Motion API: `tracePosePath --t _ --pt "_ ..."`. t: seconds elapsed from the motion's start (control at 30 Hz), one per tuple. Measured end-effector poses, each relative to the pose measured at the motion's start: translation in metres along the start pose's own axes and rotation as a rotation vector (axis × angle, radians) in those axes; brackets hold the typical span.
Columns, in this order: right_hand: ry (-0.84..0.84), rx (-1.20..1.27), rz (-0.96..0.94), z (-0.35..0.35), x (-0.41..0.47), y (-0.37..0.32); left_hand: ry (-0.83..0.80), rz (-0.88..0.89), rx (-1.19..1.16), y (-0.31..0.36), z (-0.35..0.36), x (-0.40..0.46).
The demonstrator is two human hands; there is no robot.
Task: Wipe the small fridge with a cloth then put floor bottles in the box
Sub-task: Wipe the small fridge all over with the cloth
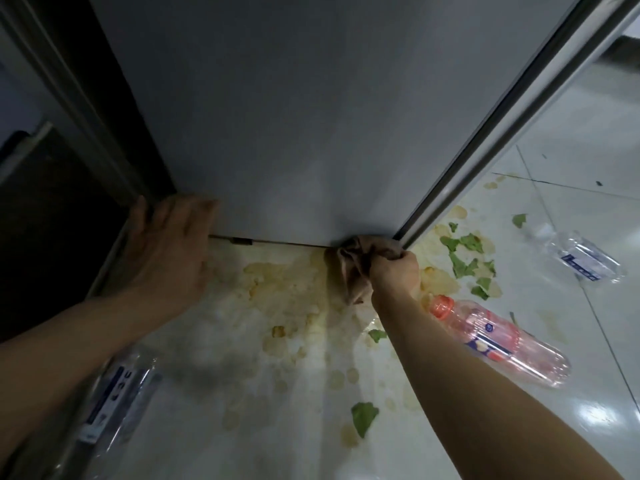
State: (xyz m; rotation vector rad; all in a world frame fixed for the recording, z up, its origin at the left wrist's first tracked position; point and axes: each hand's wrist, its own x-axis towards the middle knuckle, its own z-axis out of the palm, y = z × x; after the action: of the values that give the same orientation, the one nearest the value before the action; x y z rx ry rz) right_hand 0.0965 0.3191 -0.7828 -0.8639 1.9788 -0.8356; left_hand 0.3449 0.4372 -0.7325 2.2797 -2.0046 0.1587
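Brown cloth [356, 265], bunched, pressed at the bottom right corner of the grey fridge side panel [277, 116], just where it meets the floor [242, 393]. Right hand [394, 271] has its fingers clamped round the cloth. Left hand [169, 244] lies flat at the panel's bottom left corner, fingers straight and slightly apart, bracing.

To wipe well: keep the cloth on the panel, off the yellow spill [291, 299] below, or it will smear grime back up. Sweep along the bottom edge toward the left hand, turning to a clean fold.

Bottles wait on the floor: pink one [498, 341] by the right forearm, a clear one [585, 258] toward the right edge, another [117, 389] under the left arm. Box not in view.
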Motion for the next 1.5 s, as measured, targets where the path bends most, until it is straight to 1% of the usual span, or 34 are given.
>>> tracePosePath --t 0.1,0.17,0.2,0.33,0.43,0.5,0.57,0.67,0.83,1.03,1.17,1.3,1.4,1.5 --pt "0.042 0.073 0.060 0.017 0.003 -0.009 -0.011 -0.158 -0.093 -0.021 0.004 0.001" --pt "0.087 0.032 0.054 0.023 0.004 -0.007 -0.041 -0.246 -0.185 -0.031 0.006 0.008" --pt "0.102 0.004 0.042 0.024 0.004 -0.006 -0.051 -0.255 -0.241 -0.034 0.007 0.012" --pt "0.141 -0.083 0.004 0.033 -0.003 -0.009 -0.051 -0.204 -0.493 -0.038 0.011 0.018" --pt "0.148 -0.144 -0.033 0.047 -0.019 -0.014 -0.059 -0.163 -0.622 -0.044 0.013 0.015" --pt "0.110 -0.169 -0.080 0.063 -0.035 -0.016 -0.076 -0.131 -0.662 -0.051 0.014 0.013" --pt "0.035 -0.174 -0.116 0.086 -0.055 -0.020 -0.108 -0.106 -0.681 -0.057 0.015 0.012" --pt "-0.073 -0.154 -0.110 0.123 -0.086 -0.024 -0.132 -0.055 -0.657 -0.068 0.013 0.011" --pt "-0.127 -0.172 -0.088 0.160 -0.112 -0.028 -0.132 -0.007 -0.533 -0.084 0.007 0.010" --pt "-0.181 -0.227 -0.110 0.179 -0.126 -0.031 -0.181 -0.060 -0.394 -0.096 0.004 0.001" --pt "-0.210 -0.256 -0.142 0.189 -0.135 -0.033 -0.178 -0.090 -0.336 -0.101 -0.004 -0.004" --pt "-0.238 -0.354 -0.222 0.190 -0.142 -0.036 -0.201 -0.126 -0.297 -0.102 -0.012 -0.009" --pt "-0.316 -0.364 -0.241 0.196 -0.152 -0.045 -0.218 -0.143 -0.294 -0.099 -0.021 -0.012" --pt "-0.439 -0.358 -0.280 0.197 -0.164 -0.052 -0.237 -0.165 -0.295 -0.096 -0.032 -0.013"
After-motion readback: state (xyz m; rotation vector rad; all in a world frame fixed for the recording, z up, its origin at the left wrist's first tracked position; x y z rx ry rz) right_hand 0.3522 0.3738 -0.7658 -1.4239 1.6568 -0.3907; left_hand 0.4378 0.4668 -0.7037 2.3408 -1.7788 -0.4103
